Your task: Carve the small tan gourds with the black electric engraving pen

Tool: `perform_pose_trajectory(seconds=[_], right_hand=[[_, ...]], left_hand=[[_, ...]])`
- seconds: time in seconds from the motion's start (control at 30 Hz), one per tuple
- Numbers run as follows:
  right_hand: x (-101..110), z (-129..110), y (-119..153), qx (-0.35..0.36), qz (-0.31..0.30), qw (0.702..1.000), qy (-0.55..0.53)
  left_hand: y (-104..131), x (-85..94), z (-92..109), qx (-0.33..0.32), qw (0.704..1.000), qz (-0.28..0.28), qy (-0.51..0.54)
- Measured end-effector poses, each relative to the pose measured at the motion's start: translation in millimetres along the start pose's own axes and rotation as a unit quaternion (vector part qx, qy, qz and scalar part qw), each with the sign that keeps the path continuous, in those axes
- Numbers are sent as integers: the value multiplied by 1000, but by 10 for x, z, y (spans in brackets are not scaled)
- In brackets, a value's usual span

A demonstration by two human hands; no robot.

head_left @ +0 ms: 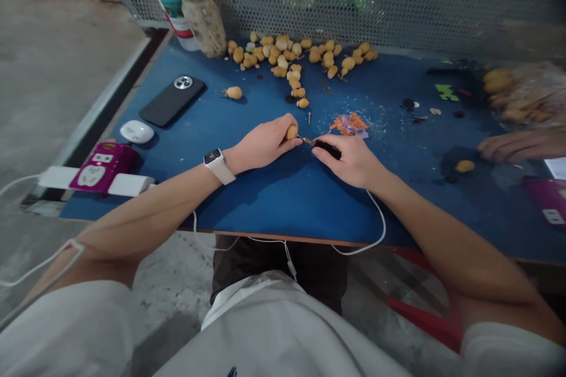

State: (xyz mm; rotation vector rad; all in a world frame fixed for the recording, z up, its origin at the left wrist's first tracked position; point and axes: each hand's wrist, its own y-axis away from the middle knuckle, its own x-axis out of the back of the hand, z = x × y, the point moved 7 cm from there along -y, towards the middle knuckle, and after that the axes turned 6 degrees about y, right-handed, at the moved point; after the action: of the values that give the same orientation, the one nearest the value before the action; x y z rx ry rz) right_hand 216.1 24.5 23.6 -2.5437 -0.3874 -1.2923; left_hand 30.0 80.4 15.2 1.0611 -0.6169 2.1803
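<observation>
Between the fingers of my left hand point(269, 140) is a small tan gourd point(292, 132), partly covered by the fingers. My right hand point(349, 159) is closed around a black-handled tool point(328, 148) with a thin metal tip. That tip points left at the gourd's end; whether it touches cannot be made out. A white cord point(382, 221) runs down from under my right wrist. Just beyond my hands lie a small pin-like piece point(309, 118) and a heap of orange and purple shavings point(350, 125).
Many small gourds point(283, 47) lie along the blue table's point(265, 206) back, one single gourd point(233, 92) nearer. At left are a phone point(173, 100), white case point(137, 131), purple power strip point(104, 168), bottle and jar point(204, 22). Another person's hand point(522, 144) rests at right near a gourd point(464, 166).
</observation>
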Motion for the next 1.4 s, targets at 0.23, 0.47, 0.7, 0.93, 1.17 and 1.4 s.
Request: perform_pose_trajectory(seconds=[0.23,0.47,0.7,0.93,1.17,1.4], right_hand=[[0,21,4,-8,-5,1000,4],[6,-3,7,-5,-6,1000,3],[-11,28,5,-9,-10,1000,0],[-10,-13,5,-10,-16,1000,7],[-6,-20,8,-10,-14,1000,22],[3,-25,14,-13,-11,999,27]], left_hand=[[1,14,0,2,1000,6,3],[-19,9,-26,6,1000,9,-4],[-3,15,-24,-1,1000,11,5],[-6,-15,-39,-4,1000,15,-2],[6,-35,-19,2,1000,6,-28],[18,-16,5,-5,1000,13,-19]])
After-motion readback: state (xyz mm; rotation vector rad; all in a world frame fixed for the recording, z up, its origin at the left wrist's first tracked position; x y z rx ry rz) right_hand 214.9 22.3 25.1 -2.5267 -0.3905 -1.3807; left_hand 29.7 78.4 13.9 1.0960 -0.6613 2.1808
